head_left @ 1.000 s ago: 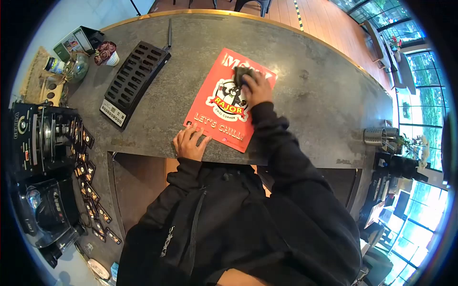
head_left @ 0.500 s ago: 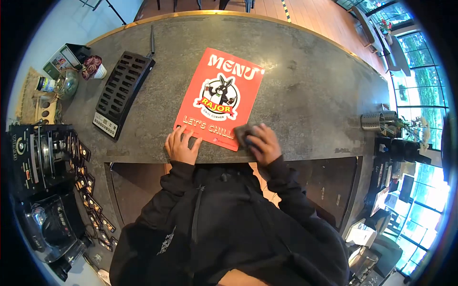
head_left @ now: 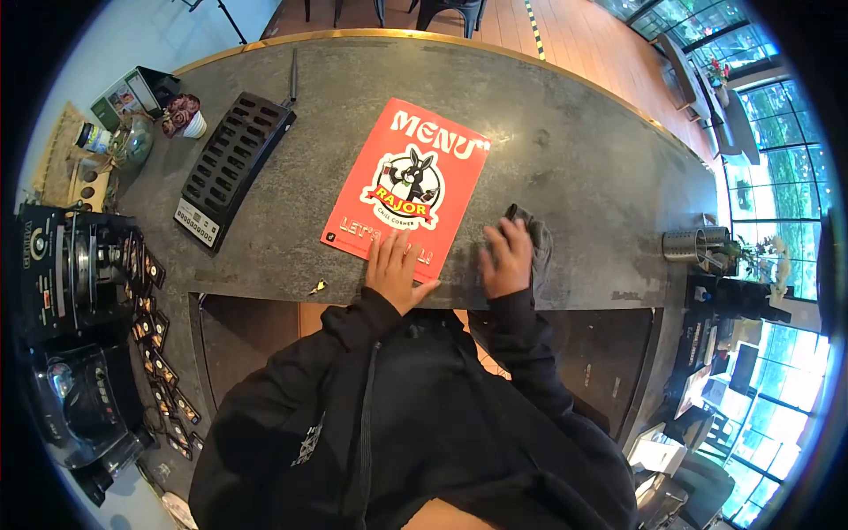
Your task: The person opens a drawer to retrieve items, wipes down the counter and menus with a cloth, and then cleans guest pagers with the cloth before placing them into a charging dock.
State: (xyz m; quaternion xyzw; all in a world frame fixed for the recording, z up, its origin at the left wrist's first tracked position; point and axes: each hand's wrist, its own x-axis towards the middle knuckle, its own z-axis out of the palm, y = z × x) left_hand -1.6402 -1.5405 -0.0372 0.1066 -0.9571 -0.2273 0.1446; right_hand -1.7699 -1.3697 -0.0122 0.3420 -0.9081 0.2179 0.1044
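Note:
A red menu (head_left: pixel 367 190) with a rabbit logo lies flat on the dark grey counter, tilted a little to the right. My left hand (head_left: pixel 395 269) rests on its lower edge, fingers stretched out and covering part of the bottom lettering. Just right of the menu is my right hand (head_left: pixel 506 261), slightly blurred, with its fingers apart. A dark grey cloth (head_left: pixel 542 246) lies crumpled on the counter along the right side of that hand. Near the front edge, left of my left hand, sits a small yellow and black scrap (head_left: pixel 319 287).
At the left stands a black slotted pager charger (head_left: pixel 231 159) with a keypad. Behind it are a potted succulent (head_left: pixel 184 117) and a glass jar (head_left: pixel 131 146). Black machines (head_left: pixel 75 274) line the far left. Metal holders (head_left: pixel 685 245) stand at the counter's right end.
My left hand has shifted right onto the menu's lower edge. My right hand has come off the cloth, which now lies further right. The yellow and black scrap has come into sight.

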